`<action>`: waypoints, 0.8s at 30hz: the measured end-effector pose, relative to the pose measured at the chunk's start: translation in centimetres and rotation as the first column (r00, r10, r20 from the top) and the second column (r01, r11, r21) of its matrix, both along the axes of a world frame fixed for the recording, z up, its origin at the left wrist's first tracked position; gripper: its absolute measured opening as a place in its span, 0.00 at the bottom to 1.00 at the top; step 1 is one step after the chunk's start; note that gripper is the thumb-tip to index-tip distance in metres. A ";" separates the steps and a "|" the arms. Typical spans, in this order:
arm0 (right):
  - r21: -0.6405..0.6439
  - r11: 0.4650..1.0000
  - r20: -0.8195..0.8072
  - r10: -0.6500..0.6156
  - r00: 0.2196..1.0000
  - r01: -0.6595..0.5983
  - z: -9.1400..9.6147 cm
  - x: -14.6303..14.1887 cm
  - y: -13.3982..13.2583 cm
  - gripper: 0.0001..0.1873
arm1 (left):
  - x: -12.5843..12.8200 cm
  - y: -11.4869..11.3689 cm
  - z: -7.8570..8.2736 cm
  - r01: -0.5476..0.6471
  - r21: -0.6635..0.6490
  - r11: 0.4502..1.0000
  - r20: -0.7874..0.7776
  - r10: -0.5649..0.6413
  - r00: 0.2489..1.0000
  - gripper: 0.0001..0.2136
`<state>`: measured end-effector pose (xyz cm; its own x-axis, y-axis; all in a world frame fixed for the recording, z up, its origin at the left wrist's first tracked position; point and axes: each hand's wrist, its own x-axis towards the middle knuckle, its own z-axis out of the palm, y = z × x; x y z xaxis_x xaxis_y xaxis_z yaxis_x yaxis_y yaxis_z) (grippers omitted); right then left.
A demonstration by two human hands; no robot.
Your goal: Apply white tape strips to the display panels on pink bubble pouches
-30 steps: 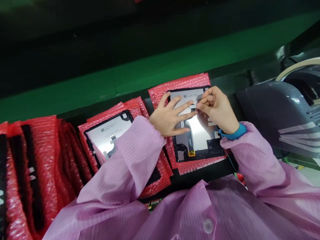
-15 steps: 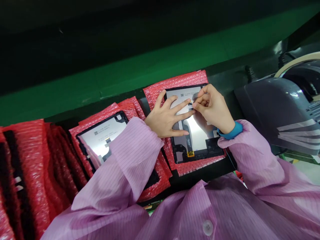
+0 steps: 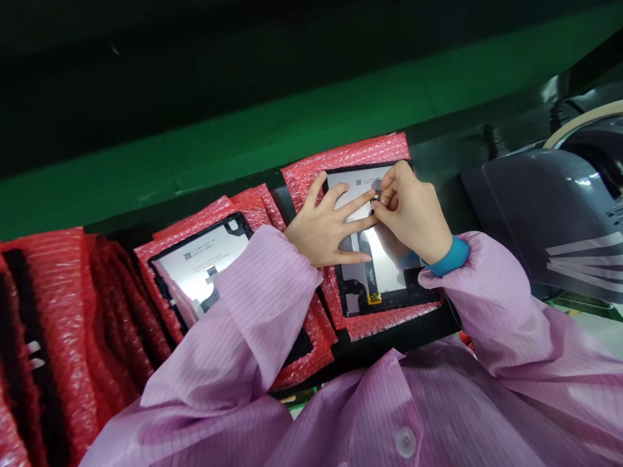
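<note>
A tablet screen panel (image 3: 389, 266) with a silvery back and black frame lies on red bubble wrap bags (image 3: 341, 155). Across its left side rests my left hand (image 3: 328, 227), fingers spread, the index fingertip beside a small dark connector (image 3: 374, 198). At that same connector, the thumb and index finger of my right hand (image 3: 413, 211) are pinched together; what is between them is too small to make out. A dark flex cable (image 3: 372, 279) with a gold end runs down the panel's lower half. Left of it lies a second screen panel (image 3: 195, 263), partly hidden by my left sleeve.
Several red bubble wrap bags (image 3: 63, 311) with dark items stand in a row at far left. A grey machine housing (image 3: 545, 201) with strips of tape on it stands at right, near a roll of tape (image 3: 579, 120). A green surface (image 3: 302, 130) runs behind.
The right hand's fingers have shifted slightly left, in closer to the connector. The left hand stays spread on the panel. The whole view has moved a little.
</note>
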<state>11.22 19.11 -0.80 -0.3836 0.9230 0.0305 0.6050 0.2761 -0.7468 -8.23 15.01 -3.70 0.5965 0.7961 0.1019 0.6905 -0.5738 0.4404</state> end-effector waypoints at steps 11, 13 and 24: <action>0.110 0.990 -0.011 -0.082 0.997 0.083 -1.5 1.8 1.2 0.18 | 0.0 -0.1 -0.3 0.018 0.048 0.999 -0.019 -0.017 1.000 0.35; 0.105 0.989 0.043 -0.110 0.993 0.105 -1.8 1.2 1.4 0.21 | 0.0 0.1 -0.3 0.008 0.052 0.999 -0.033 -0.006 0.999 0.35; 0.072 0.973 0.208 -0.231 0.950 0.221 1.3 6.2 -2.1 0.16 | 2.2 -7.7 1.4 -0.719 -0.151 0.678 0.217 0.732 0.645 0.22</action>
